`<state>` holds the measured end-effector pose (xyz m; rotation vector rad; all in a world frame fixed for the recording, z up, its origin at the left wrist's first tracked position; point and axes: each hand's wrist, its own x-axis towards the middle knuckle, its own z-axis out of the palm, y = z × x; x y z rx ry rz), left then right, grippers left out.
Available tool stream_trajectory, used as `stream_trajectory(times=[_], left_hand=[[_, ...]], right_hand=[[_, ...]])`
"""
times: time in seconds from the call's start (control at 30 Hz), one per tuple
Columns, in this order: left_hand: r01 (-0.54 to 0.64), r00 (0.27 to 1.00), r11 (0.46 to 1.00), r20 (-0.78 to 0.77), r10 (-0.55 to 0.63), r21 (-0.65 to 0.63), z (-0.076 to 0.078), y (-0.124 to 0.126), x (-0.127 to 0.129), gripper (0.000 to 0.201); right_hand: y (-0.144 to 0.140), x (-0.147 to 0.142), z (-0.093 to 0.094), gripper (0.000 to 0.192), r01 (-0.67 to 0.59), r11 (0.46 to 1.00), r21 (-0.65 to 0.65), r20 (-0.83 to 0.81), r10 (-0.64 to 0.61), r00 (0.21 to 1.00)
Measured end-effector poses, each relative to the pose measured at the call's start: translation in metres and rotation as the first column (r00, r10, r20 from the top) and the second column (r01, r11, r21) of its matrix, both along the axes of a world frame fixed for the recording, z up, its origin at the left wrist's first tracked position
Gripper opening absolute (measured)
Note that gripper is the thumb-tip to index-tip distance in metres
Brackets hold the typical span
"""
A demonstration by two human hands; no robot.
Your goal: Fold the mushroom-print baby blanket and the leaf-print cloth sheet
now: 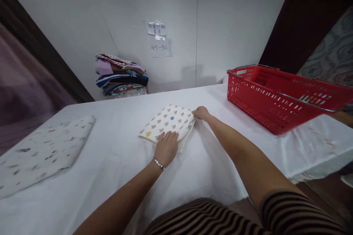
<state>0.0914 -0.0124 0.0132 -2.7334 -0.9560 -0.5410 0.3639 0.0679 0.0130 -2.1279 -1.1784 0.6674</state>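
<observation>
A white folded cloth (171,118) printed with grey shapes and a few coloured ones lies on the white-covered table (118,128). My left hand (167,148), with a silver bracelet at the wrist, rests on its near edge with fingers stretched out flat. At the cloth's right corner, my right hand (202,113) pinches the layered edge between thumb and fingers. Several layers show along that right side. How thick the bundle is underneath cannot be made out.
Another patterned white folded cloth (52,148) lies on the left. A red plastic basket (253,99) with metal handles stands at the right. Behind the table is a stack of folded clothes (122,77) against a white wall carrying paper notes (160,47).
</observation>
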Motion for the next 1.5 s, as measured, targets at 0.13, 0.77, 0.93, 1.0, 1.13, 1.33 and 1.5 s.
stream_trajectory(times=[0.13, 0.77, 0.93, 1.0, 1.13, 1.33, 1.5], left_hand=[[0.037, 0.998, 0.998, -0.056, -0.034, 0.053, -0.009, -0.001, 0.001, 0.038], [-0.039, 0.999, 0.994, -0.042, 0.035, -0.105, -0.005, -0.017, 0.02, 0.045], [-0.143, 0.985, 0.979, -0.119, 0.126, -0.145, 0.005, -0.013, 0.041, 0.045], [-0.197, 0.972, 0.967, -0.16, 0.171, -0.16, 0.008, -0.012, 0.048, 0.04], [-0.251, 0.954, 0.954, -0.208, 0.215, -0.164, 0.011, -0.007, 0.055, 0.029], [-0.234, 0.96, 0.968, -0.18, 0.216, -0.091, 0.005, 0.006, 0.05, 0.031], [-0.199, 0.971, 0.979, -0.143, 0.19, -0.051, -0.004, -0.002, 0.051, 0.038]], right_hand=[[-0.005, 0.003, -0.005, 0.025, -0.022, 0.998, 0.054, 0.044, 0.02, 0.999], [-0.021, -0.004, -0.002, 0.039, 0.053, 0.997, -0.061, -0.211, -0.065, 0.975], [-0.024, -0.011, 0.007, 0.037, 0.07, 0.996, -0.059, -0.253, -0.082, 0.964], [-0.022, -0.011, 0.009, 0.036, 0.079, 0.995, -0.064, -0.246, -0.092, 0.965], [-0.015, -0.011, 0.012, 0.031, 0.076, 0.995, -0.068, -0.212, -0.089, 0.973], [-0.014, -0.015, 0.009, 0.02, 0.034, 0.999, -0.036, -0.167, -0.039, 0.985], [-0.02, -0.013, 0.004, 0.022, 0.001, 0.999, -0.045, -0.108, -0.006, 0.994]])
